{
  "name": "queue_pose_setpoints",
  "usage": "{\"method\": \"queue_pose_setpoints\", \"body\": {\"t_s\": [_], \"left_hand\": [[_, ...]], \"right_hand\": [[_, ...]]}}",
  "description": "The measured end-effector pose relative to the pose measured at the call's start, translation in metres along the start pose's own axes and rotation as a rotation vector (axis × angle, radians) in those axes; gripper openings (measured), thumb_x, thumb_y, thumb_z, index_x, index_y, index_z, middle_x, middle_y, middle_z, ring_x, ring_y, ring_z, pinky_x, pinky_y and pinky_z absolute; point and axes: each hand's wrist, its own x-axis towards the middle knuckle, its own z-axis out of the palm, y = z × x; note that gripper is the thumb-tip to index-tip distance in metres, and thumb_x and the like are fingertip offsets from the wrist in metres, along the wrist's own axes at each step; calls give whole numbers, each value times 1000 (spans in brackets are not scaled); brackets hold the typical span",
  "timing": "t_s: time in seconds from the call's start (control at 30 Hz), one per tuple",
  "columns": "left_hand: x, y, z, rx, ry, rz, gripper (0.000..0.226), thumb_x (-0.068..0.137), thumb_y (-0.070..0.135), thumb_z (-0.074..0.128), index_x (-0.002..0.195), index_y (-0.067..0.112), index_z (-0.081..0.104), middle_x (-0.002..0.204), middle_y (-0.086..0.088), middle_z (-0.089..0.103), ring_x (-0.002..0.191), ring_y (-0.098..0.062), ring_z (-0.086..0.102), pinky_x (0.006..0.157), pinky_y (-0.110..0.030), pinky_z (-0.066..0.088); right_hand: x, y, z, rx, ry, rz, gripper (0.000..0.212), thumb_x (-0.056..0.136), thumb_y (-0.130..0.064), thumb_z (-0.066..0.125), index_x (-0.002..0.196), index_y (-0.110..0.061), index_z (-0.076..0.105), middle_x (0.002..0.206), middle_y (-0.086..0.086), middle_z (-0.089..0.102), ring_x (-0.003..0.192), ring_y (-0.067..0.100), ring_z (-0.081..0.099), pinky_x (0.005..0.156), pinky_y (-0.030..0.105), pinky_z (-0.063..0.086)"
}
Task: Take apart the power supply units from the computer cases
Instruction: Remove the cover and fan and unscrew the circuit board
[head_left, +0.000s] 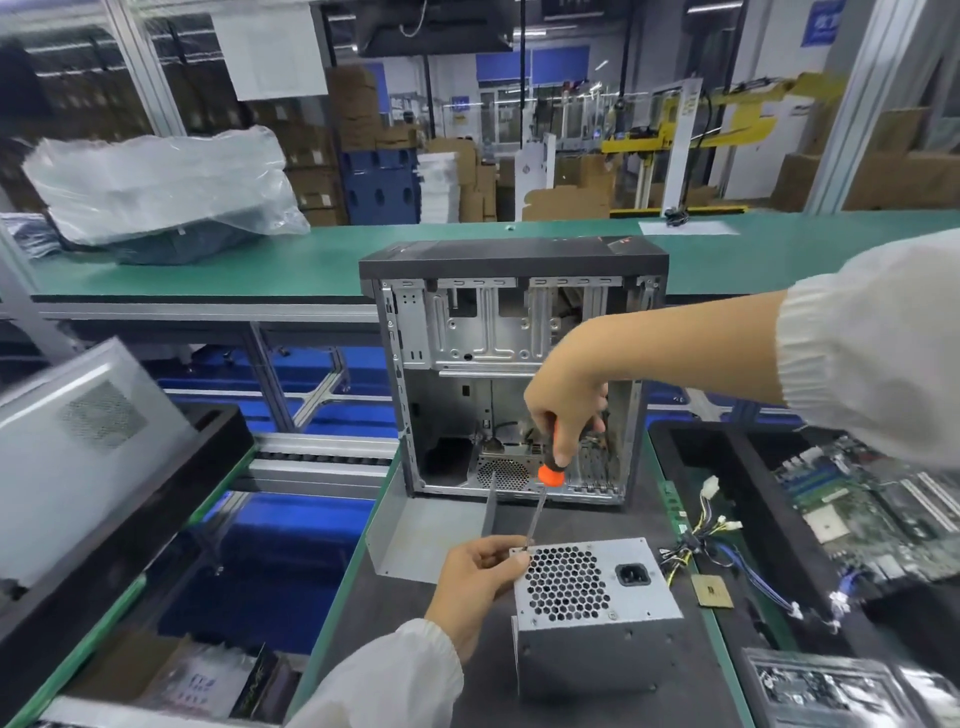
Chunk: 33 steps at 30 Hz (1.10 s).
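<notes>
The power supply unit (597, 608) already sits out of the computer case (511, 374), near the worktop's (415, 597) front edge. Right hand (566, 384) fingers grip the screwdriver (545, 488) at its top corner screw; left hand (480, 582) fingers pinch that corner, so opening it remains.

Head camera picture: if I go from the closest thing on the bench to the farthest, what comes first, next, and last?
Power supply unit → screwdriver → open computer case → green conveyor belt → plastic-wrapped bundle.
</notes>
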Motion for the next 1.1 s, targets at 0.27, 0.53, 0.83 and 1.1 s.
{"method": "queue_pose_setpoints", "body": {"t_s": [0.27,0.53,0.83,1.1], "left_hand": [[1,-1,0,-32,-18,28,16,86,-4,66,96,4,75,93,-18,73,86,-23,70,85,-32,57],[5,5,9,-4,-31,28,15,86,-3,68,96,4,76,97,-20,73,86,-25,70,85,-34,57],[11,4,8,-10,-50,-3,16,86,-2,67,100,3,74,97,-21,72,87,-27,67,94,-44,52],[8,7,9,26,-87,23,17,89,-1,64,101,7,74,98,-17,74,90,-24,69,92,-39,54]], "right_hand": [[-17,1,26,-1239,864,-659,16,94,-14,49,105,-22,58,97,-2,54,84,19,45,63,29,43],[-15,-15,-20,60,55,39,63,77,-63,66,96,-3,65,67,-1,64,42,8,43,38,14,31],[-9,14,-6,-167,50,-58,38,93,-45,55,100,-8,61,77,2,57,61,14,47,53,21,38],[-21,-15,20,-1266,878,-819,19,94,-13,48,106,-20,61,110,-3,56,96,18,50,75,27,41]]}}
